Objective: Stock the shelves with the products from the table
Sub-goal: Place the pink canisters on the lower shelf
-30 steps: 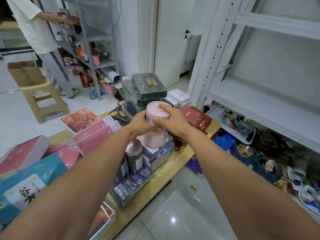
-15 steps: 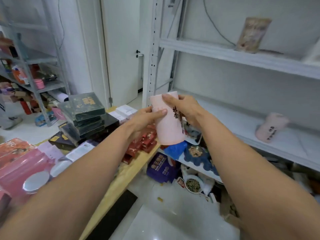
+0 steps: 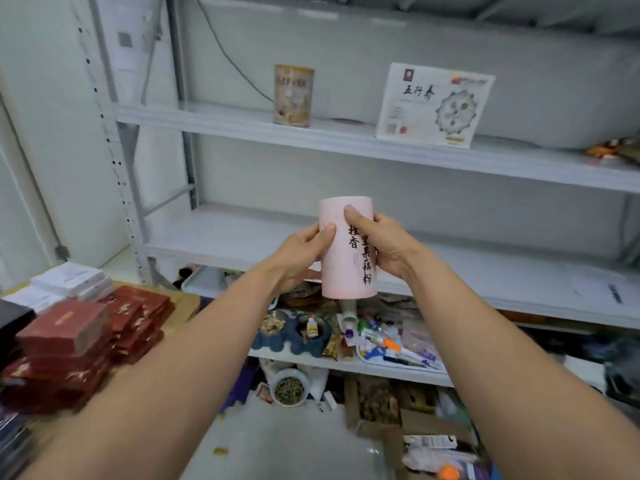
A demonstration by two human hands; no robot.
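**A:** Where's the pink canister (image 3: 348, 258) right now?

**B:** Off the worktop (image 3: 187, 303) and up in the air. The person holds it upright at arm's length, in front of the white rack's middle shelf (image 3: 242, 233). From where I stand, its base lines up with that shelf's front edge.

**A:** And the hands?

**B:** Both are on it. The left grip (image 3: 304, 251) is wrapped round the canister's left side, with the thumb lying across the front. The right grip (image 3: 388, 244) clasps the right side, its thumb pressed on the front near the top and its fingers curled behind. Black characters run down the front between the two thumbs.

**A:** What's on the rack?

**B:** On the upper shelf (image 3: 225, 123) a tan tin (image 3: 293, 95) stands upright towards the left. A white printed box (image 3: 434, 105) stands well to its right, propped against the back. Under the middle shelf there's a cluttered one with a blue double dish (image 3: 291, 337) and a tray of small odds and ends beside it. A round bowl (image 3: 289, 389) of something speckled sits on the floor below.

**A:** And the worktop?

**B:** It's on the left and made of wood. Stacks of dark red boxes (image 3: 69, 334) sit on it, with flat white boxes (image 3: 69, 278) just behind them, nearer the wall.
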